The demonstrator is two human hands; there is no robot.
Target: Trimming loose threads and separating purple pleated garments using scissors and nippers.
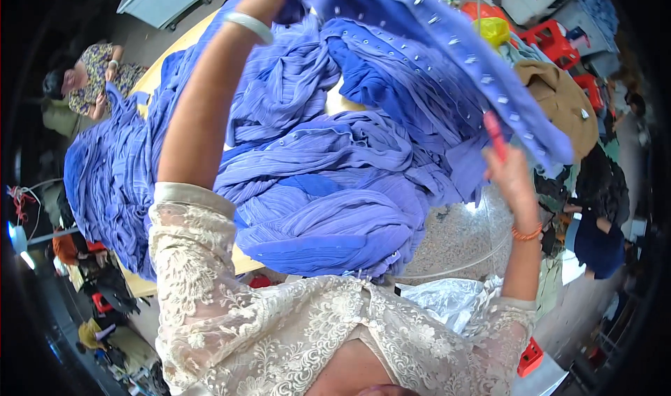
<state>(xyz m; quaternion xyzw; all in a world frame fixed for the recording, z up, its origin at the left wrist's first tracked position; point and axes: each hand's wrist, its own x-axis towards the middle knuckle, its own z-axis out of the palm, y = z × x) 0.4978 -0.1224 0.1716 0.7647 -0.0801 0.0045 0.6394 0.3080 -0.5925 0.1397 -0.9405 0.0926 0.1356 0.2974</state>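
At the top edge my left hand (269,1), with a pale bangle on its wrist, is closed on a blue garment (437,36). A long button placket with small shiny studs runs along this raised garment, sweeping down to the right. My right hand (514,179), wearing an orange bead bracelet, grips a slim red tool (495,136) pointing up beside the placket. Motion blurs this hand, and I cannot make out the tool's kind. Below and between my arms lies a heap of crinkled blue garments (321,165), several with button rows showing.
The heap covers most of a pale wooden table (143,88). At the left a person in a patterned top (98,78) faces the table. A brown cloth bundle (559,109), red plastic stools (552,43) and a clear plastic bag (451,301) are to the right.
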